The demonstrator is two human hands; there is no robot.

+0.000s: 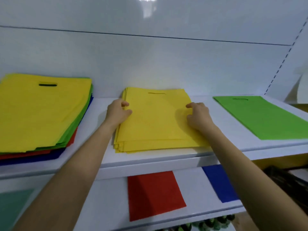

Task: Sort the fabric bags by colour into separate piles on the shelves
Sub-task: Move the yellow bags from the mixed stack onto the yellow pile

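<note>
Gripping the left edge of the yellow pile, the left hand has its thumb and curled fingers round the stacked bag edges. Right hand sits on top of the yellow pile near its right edge, fingers bent, fingertips on the top bag; cannot tell if it pinches the fabric or only presses it. Yellow pile lies flat mid upper shelf, handle slot at the far end, several bags slightly offset at the near edge.

Left of the yellow pile, well apart: mixed stack, yellow bag on top, green, red and blue layers showing at its side. Right of the yellow pile: green bag, flat, same shelf. Below the yellow pile, on the lower shelf: red bag directly under, blue bag below-right and partly behind the right forearm, teal bag far below-left, blurred.
</note>
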